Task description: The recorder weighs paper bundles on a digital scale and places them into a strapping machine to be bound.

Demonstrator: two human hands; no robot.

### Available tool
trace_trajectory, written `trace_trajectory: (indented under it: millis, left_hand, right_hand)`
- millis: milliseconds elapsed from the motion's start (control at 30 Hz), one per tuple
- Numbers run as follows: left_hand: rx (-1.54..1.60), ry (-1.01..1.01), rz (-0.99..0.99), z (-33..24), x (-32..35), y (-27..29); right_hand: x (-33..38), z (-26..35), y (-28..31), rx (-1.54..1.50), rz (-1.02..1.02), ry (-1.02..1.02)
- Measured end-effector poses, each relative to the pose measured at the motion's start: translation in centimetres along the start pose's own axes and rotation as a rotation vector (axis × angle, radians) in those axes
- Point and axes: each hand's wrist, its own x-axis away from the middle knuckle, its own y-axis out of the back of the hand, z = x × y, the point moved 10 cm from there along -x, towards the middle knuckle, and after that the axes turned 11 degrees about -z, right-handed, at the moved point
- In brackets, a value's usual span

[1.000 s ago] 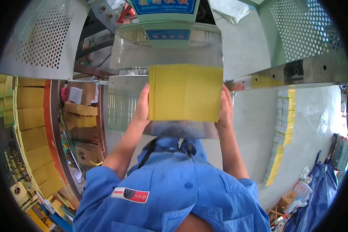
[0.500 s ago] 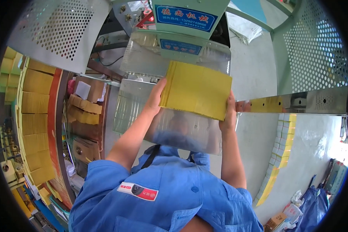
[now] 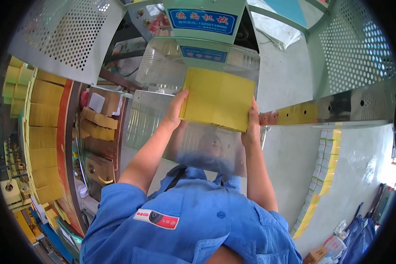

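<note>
Mostly hidden: both hands, left [image 3: 177, 107], right [image 3: 252, 124], clamp yellow sheet stack [image 3: 218, 98]; fingertips unseen behind.

Yellow paper stacks [image 3: 42, 145] left; perforated metal guards [image 3: 61, 37]; blue bag [image 3: 361, 229] right

The stack of paper sheets [image 3: 218, 99] sat between the left hand [image 3: 177, 110] and the right hand [image 3: 251, 127], over the machine's steel tray [image 3: 198, 145]. Behind it stood the machine housing [image 3: 202, 26]. Paper stacks [image 3: 42, 132] lay left; a row of bundles [image 3: 323, 171] lay on the floor, right.
</note>
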Motion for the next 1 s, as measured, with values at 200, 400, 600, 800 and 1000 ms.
trace_trajectory:
  millis: [200, 400, 600, 800, 1000]
  left_hand:
    - [-0.063, 0.032, 0.038, -0.1, 0.4, -1.1]
    - [-0.067, -0.017, -0.008, 1.1, 0.2, -0.5]
    - [-0.133, -0.067, -0.02, -0.1, 0.9, -1.7]
    - [-0.203, -0.005, 0.052, -0.2, 0.6, -2.6]
    - [-0.191, -0.04, -0.006, 0.2, 0.8, -3.9]
  right_hand:
    - [0.1, 0.8, -0.5, 0.024, 0.046, 0.036]
    - [-0.5, 0.0, 0.1, 0.0, 0.059, 0.048]
    - [-0.7, -1.1, 1.0, -0.054, -0.033, -0.042]
    - [-0.9, -1.3, 1.6, -0.119, -0.132, -0.024]
    - [-2.0, -3.7, 3.8, -0.073, -0.162, -0.066]
